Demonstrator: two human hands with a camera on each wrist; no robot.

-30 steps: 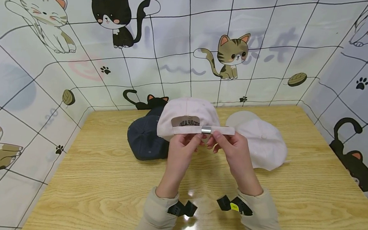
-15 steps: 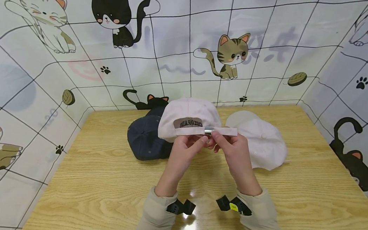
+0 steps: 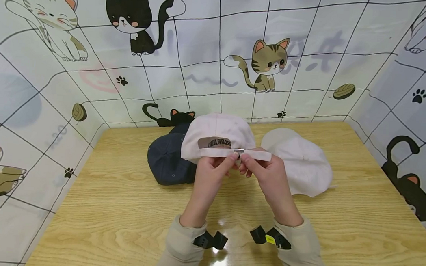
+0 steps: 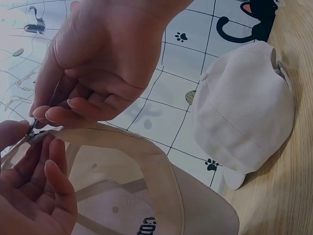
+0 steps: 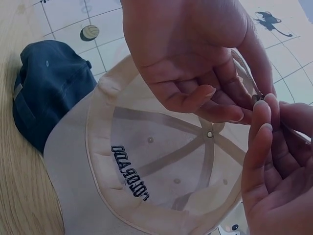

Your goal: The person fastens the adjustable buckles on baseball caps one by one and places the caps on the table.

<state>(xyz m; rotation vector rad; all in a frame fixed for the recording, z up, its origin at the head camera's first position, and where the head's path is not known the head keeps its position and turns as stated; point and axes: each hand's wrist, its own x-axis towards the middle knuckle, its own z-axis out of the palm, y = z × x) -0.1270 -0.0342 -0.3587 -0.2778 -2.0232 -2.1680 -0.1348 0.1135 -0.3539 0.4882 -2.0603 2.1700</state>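
Above the table, a pale pink baseball cap [image 3: 218, 125] is held with its back opening toward me. Dark stitched lettering [image 5: 129, 174] shows reversed inside the crown. A small metal buckle [image 3: 239, 151] sits on the cap's back strap [image 3: 258, 155]. My left hand [image 3: 211, 174] pinches the strap's lower edge at the buckle's left side. From the other side, my right hand [image 3: 270, 175] pinches strap and buckle, its thumb almost meeting the left one. The strap's loose end sticks out over the right hand. In both wrist views the fingertips crowd together and partly hide the buckle.
Behind the held cap to the left lies a navy baseball cap [image 3: 171, 159]. A white cap [image 3: 302, 165] rests on the wooden table [image 3: 126, 225] at the right. Cat-printed sheeting [image 3: 204, 39] walls the back and both sides.
The cap shifted slightly right, then back left. Its buckle, earlier facing me broadly, now shows only a narrow edge. My thumbs have come closer together beneath it.
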